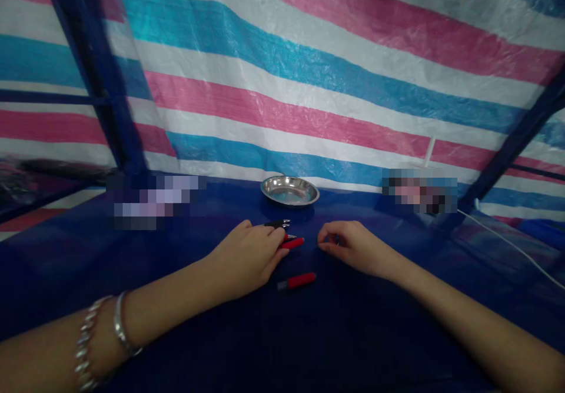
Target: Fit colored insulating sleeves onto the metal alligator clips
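Note:
My left hand (249, 255) reaches over a small group of pens, its fingers bent round them and the thumb against a red pen (295, 243). Beyond the fingertips, black pen ends with silver tips (278, 224) stick out; most of each barrel is hidden under the hand. Nearer to me a separate red pen (301, 280) with a dark end lies on the blue table (318, 334). To the right of the pens my right hand (351, 245) is held with its fingers curled in towards the thumb, with nothing visible in them.
A shallow round metal dish (290, 192) stands at the table's far side, past the pens. Blurred-out items lie at back left (154, 202) and back right (419, 192). A white cable (507, 243) runs along the right. Blue posts and a striped plastic sheet (286, 93) rise behind.

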`<action>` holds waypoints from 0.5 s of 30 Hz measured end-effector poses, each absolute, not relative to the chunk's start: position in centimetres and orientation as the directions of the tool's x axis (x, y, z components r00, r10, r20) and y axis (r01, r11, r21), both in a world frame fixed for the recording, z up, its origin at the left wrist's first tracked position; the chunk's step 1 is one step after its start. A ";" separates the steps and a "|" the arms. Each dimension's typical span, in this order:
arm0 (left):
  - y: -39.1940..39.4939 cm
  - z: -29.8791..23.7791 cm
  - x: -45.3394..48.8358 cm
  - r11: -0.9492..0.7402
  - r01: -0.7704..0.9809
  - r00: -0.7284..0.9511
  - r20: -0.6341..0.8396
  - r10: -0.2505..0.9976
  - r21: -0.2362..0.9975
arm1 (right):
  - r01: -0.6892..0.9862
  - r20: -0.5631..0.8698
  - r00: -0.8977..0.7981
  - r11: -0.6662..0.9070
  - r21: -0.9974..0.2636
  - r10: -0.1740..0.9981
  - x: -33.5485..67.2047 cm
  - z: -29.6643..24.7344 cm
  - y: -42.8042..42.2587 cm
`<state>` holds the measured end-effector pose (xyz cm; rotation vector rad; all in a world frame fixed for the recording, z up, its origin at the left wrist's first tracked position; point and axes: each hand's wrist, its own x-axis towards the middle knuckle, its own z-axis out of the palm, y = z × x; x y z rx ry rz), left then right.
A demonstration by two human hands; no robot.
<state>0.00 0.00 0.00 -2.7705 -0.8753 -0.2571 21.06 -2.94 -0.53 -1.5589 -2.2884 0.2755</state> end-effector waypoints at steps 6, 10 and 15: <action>-0.1 0.0 0.0 -0.797 0.584 0.803 0.251 0.540 -0.155 | 0.863 0.188 -0.334 0.379 -0.334 0.924 21.1 -0.7 -2.8; -0.1 0.0 -0.1 -0.800 0.583 0.804 0.248 0.541 -0.144 | 0.861 0.216 -0.349 0.403 -0.309 0.912 21.0 -0.7 -2.8; -0.1 0.0 -0.1 -0.795 0.586 0.803 0.249 0.542 -0.157 | 0.863 0.225 -0.349 0.406 -0.301 0.910 21.2 -0.8 -2.8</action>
